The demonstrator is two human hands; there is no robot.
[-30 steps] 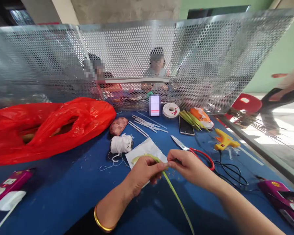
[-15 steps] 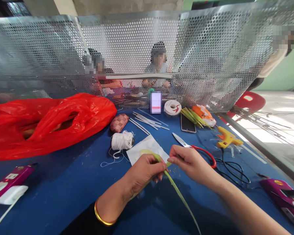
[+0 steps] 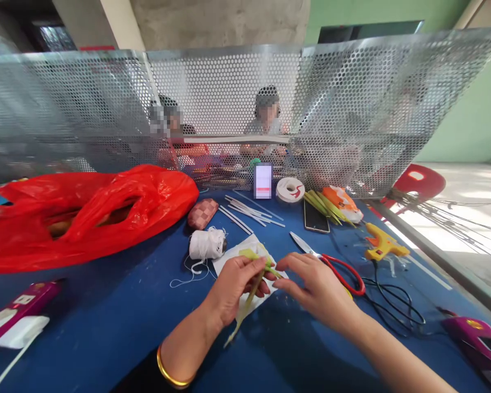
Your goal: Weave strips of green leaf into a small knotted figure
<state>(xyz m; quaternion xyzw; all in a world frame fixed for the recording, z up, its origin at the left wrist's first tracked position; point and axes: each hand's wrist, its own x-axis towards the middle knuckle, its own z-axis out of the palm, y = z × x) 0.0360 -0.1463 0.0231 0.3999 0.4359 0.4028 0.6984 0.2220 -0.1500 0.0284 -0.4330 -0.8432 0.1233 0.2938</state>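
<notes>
My left hand (image 3: 240, 281) is closed, with the thumb pressing a folded pale green leaf strip (image 3: 250, 299) against the fingers. One tapering end of the strip hangs down below that hand; a shorter piece sticks out to the right. Just beside this piece is my right hand (image 3: 315, 281), thumb and index finger apart, with no firm grip to be seen. Under the left hand lies a white paper sheet (image 3: 225, 263). Red-handled scissors (image 3: 343, 273) rest beyond the right hand. To the left of the paper is a spool of white thread (image 3: 207, 243).
Around the blue table lie a red plastic bag (image 3: 147, 218), white sticks (image 3: 249, 210), a ribbon roll (image 3: 290, 190), a phone (image 3: 316, 219) under green leaf strips (image 3: 325, 206), and a yellow glue gun (image 3: 382, 243) with a black cord. A perforated metal screen (image 3: 225, 87) stands behind.
The strip's long tail, which trailed to the lower right, now hangs to the lower left under my left hand. My right fingers have spread from their pinch.
</notes>
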